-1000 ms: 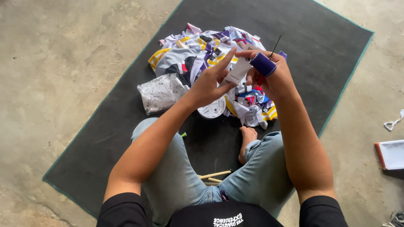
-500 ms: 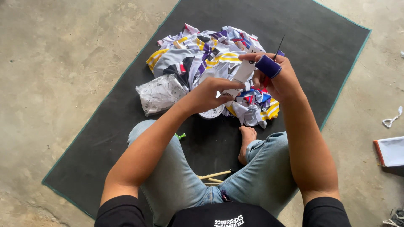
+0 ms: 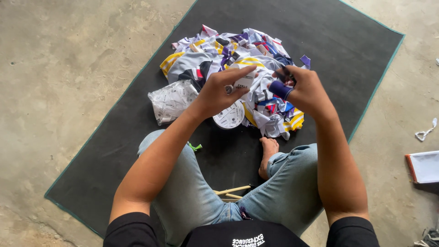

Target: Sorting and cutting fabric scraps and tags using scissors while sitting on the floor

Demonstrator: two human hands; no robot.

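Sitting cross-legged on a dark mat (image 3: 137, 137), a person works two hands over a heap of fabric scraps (image 3: 238, 68).

Head view: the left hand (image 3: 219, 93) has its thumb and fingers closed in a pinch on a small white tag (image 3: 243, 81), held up just above the heap. The right hand (image 3: 307, 89) is curled shut around a small blue tool (image 3: 280, 90), its tip pointing toward the tag and close beside it; what the tip touches cannot be told. A round white tape roll (image 3: 231, 116) lies on the mat under the left hand, with a crumpled clear plastic bag (image 3: 171, 100) just left of the heap. Two pale wooden sticks (image 3: 231, 191) lie between the knees, near a bare foot (image 3: 269, 153). The mat sits on a concrete floor (image 3: 68, 59).
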